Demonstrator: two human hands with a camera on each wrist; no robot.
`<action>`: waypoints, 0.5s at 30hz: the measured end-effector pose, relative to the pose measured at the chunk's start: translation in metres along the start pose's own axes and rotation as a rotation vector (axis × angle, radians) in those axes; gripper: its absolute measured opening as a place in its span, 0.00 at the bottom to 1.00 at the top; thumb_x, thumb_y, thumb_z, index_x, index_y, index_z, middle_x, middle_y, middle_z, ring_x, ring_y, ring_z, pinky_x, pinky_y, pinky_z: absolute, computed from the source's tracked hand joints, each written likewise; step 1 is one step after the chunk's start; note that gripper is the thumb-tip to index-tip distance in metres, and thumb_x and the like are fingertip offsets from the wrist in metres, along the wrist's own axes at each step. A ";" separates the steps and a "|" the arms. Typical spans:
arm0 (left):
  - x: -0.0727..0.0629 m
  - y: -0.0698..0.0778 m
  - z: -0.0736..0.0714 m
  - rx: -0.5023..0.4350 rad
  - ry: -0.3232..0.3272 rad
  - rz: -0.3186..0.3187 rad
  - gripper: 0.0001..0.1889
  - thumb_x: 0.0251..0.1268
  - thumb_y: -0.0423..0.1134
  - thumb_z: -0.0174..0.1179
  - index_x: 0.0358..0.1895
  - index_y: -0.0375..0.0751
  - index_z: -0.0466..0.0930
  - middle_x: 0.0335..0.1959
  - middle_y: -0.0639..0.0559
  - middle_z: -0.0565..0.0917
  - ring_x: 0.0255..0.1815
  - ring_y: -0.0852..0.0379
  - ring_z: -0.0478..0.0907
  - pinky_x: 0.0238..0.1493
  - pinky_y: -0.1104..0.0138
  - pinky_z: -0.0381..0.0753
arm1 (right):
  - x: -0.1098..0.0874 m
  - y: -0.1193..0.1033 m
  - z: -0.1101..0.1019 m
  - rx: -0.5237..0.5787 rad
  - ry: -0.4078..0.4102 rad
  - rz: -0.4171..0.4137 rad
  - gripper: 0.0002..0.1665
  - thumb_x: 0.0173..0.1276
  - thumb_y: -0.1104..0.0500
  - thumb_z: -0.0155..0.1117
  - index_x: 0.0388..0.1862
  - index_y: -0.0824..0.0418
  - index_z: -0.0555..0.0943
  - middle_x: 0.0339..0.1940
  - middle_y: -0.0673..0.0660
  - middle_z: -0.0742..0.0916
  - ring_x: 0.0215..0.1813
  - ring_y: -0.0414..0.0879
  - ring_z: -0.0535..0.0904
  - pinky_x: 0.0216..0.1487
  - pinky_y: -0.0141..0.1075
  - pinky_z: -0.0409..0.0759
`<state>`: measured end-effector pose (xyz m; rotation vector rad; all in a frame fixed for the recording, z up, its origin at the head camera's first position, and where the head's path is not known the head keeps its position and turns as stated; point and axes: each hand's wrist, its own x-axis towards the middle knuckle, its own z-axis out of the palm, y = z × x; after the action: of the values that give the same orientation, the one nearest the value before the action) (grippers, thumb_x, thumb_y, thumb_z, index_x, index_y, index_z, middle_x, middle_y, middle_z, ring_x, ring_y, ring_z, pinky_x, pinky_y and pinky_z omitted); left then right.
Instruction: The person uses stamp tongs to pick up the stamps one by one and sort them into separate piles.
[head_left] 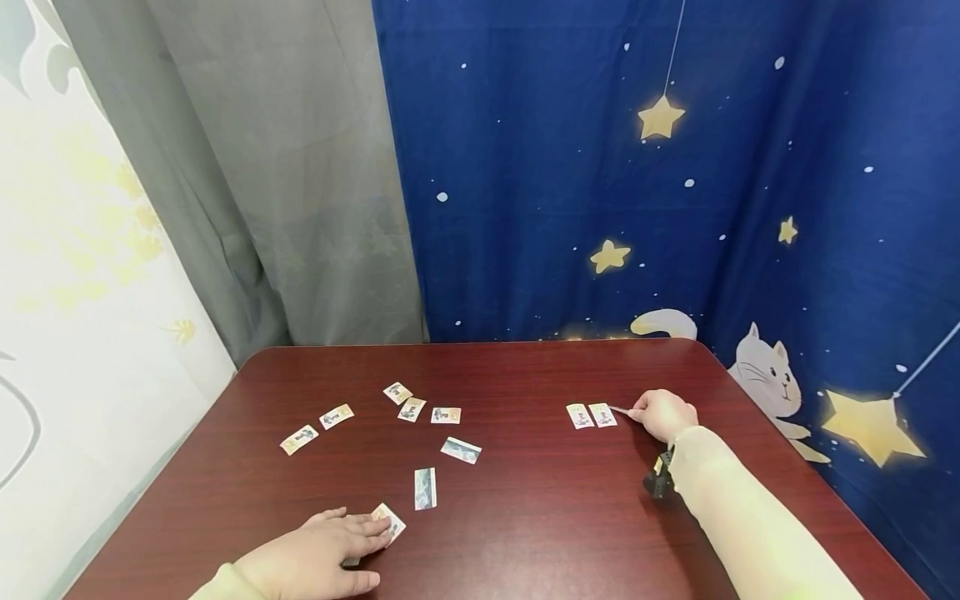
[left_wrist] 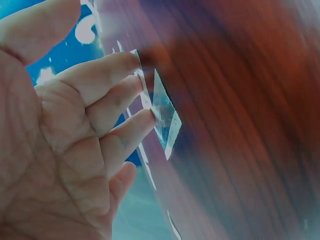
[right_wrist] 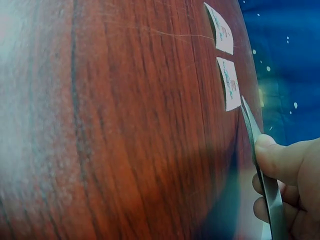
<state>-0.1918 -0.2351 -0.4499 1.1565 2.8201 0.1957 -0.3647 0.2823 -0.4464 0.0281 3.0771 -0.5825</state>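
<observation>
My right hand pinches a pair of metal tweezers between thumb and fingers. In the right wrist view, the tweezers' tip is beside the nearer of two small pale stamps; whether it touches is unclear. The other stamp lies just past it. My left hand rests at the front left with its fingers extended. Its fingertips are at a pale stamp, partly covering it. Another stamp edge shows beneath that hand. A serrated, bluish stamp lies by the fingertips in the left wrist view.
On the reddish-brown table, two bluish stamps, one upright and one slanted, lie near the middle. Several pale stamps are scattered at the back left. A blue star-patterned curtain hangs behind the table's far edge.
</observation>
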 end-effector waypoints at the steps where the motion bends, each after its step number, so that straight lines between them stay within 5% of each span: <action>1: 0.001 0.002 0.000 -0.005 -0.007 0.019 0.31 0.68 0.65 0.48 0.64 0.48 0.76 0.64 0.50 0.76 0.65 0.53 0.71 0.58 0.46 0.68 | 0.000 0.001 0.000 0.006 0.006 0.000 0.09 0.66 0.53 0.64 0.31 0.56 0.84 0.30 0.50 0.85 0.34 0.47 0.77 0.44 0.54 0.68; 7: 0.009 0.012 0.002 -0.027 -0.059 0.107 0.32 0.70 0.64 0.44 0.66 0.48 0.73 0.65 0.53 0.74 0.66 0.52 0.70 0.60 0.53 0.69 | 0.001 0.009 0.000 0.053 0.050 0.008 0.10 0.65 0.50 0.64 0.31 0.56 0.84 0.30 0.51 0.85 0.34 0.49 0.77 0.45 0.54 0.68; 15: 0.022 0.023 0.006 0.007 -0.034 0.171 0.31 0.72 0.63 0.41 0.68 0.48 0.71 0.67 0.52 0.72 0.67 0.51 0.69 0.61 0.54 0.69 | -0.008 -0.002 0.003 0.126 0.128 -0.032 0.11 0.65 0.51 0.64 0.35 0.57 0.86 0.36 0.55 0.87 0.37 0.50 0.78 0.44 0.50 0.73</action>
<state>-0.1906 -0.2026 -0.4530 1.3898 2.6944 0.1755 -0.3571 0.2797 -0.4483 0.0183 3.1632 -0.8064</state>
